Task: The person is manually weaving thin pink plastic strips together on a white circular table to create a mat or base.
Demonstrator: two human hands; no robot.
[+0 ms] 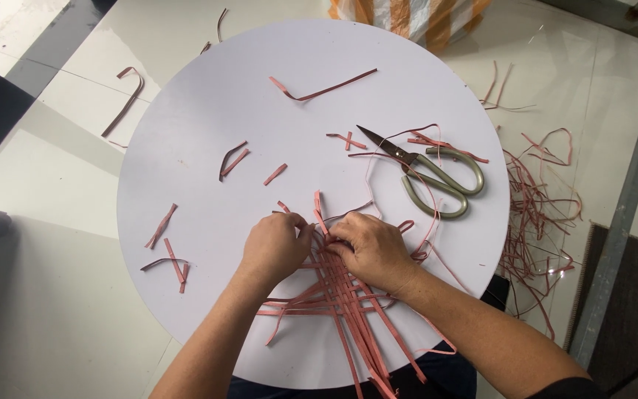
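Loose ends of the pink strips (348, 310) hang off the near edge of the round white table (186, 148), close to the person's lap; they fan out toward the person, and their long way runs from the lap up to the hands; the woven part, where strips cross over and under, sits just in front of the knuckles; the left hand (273, 247) presses down on the left side of it, fingers curled together on the strips; the right hand (369, 250) is touching it from the right, fingertips pinched on one strip that stands up between the two hands; both hands are equally near, meeting right over the crossing; grey scissors (437, 177) lie well apart, up and to the right, blades pointing left; small cut bits (164, 225) lie scattered over the table, and more strips lie tangled on the floor (537, 214) to the right
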